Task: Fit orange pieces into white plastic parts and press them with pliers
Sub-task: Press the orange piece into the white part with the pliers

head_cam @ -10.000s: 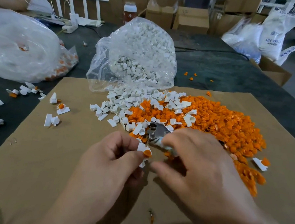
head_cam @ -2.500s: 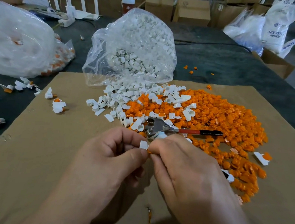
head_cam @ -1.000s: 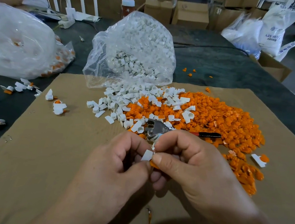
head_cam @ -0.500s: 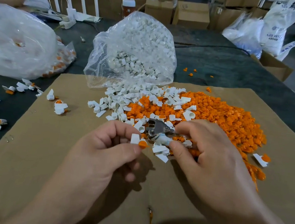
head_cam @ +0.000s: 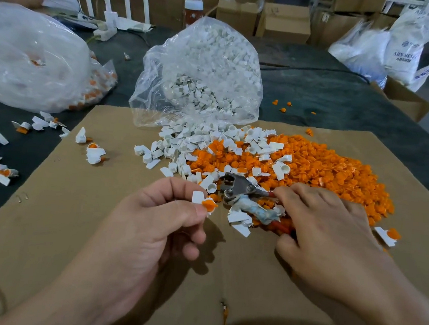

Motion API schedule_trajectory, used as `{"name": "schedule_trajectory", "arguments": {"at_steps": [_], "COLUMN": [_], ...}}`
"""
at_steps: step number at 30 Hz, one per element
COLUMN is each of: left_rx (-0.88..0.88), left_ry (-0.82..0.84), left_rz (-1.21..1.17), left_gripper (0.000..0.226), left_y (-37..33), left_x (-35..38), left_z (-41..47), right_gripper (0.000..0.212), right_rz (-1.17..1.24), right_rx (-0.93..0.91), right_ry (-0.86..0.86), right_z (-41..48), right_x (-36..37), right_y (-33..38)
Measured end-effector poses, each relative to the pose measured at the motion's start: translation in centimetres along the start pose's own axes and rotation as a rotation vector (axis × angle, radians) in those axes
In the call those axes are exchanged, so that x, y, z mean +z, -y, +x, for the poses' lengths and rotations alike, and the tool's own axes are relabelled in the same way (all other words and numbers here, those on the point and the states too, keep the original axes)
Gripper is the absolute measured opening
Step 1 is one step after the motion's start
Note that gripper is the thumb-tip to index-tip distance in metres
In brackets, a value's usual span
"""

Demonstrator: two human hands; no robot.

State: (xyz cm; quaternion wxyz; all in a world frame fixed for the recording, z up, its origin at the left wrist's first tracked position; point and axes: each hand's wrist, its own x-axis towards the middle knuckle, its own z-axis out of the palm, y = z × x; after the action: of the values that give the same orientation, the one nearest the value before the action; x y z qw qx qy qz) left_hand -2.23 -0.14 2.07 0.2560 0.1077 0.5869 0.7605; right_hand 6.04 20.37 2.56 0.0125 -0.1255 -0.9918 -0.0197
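Note:
My left hand [head_cam: 161,225] pinches a white plastic part [head_cam: 198,196] with an orange piece [head_cam: 209,204] seated in it, held above the cardboard. My right hand [head_cam: 324,231] curls over the red handles of the pliers [head_cam: 242,193], whose metal jaws lie on the cardboard pointing left, just right of the held part. A pile of orange pieces [head_cam: 324,172] spreads behind my right hand, and loose white parts [head_cam: 196,145] lie mixed along its left side.
An open clear bag of white parts [head_cam: 205,76] stands behind the piles. A large clear bag [head_cam: 27,60] sits at far left. Assembled pieces [head_cam: 95,153] lie scattered left on the cardboard sheet [head_cam: 72,227] and dark table. Boxes and sacks line the back.
My hands have separated. The right hand left the white part and moved right onto the pliers' handles. The left hand keeps the fitted part and has lifted it slightly left.

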Motion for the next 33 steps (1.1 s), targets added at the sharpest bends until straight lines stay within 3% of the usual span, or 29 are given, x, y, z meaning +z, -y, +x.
{"name": "schedule_trajectory", "arguments": {"at_steps": [8,15,25,33], "left_rx": [-0.001,0.081,0.291,0.367], "left_ry": [-0.004,-0.06,-0.035,-0.012], "left_rz": [0.005,-0.056,-0.062,0.033], "left_gripper": [0.012,0.014,0.018,0.016], "left_y": [0.3,-0.2,-0.1,0.0], "left_x": [-0.2,-0.7,-1.5,-1.9], "left_z": [0.3,0.4,0.9,1.0], "right_gripper": [0.047,0.042,0.039,0.048], "right_rz": [-0.049,0.247,0.3,0.381], "right_rx": [0.063,0.055,-0.183,-0.213], "right_ry": [-0.086,-0.348,-0.192,-0.16], "right_z": [0.9,0.2,-1.0,-1.4], "right_x": [0.0,-1.4,-2.4,-2.3], "right_y": [1.3,0.7,1.6,1.7]}}
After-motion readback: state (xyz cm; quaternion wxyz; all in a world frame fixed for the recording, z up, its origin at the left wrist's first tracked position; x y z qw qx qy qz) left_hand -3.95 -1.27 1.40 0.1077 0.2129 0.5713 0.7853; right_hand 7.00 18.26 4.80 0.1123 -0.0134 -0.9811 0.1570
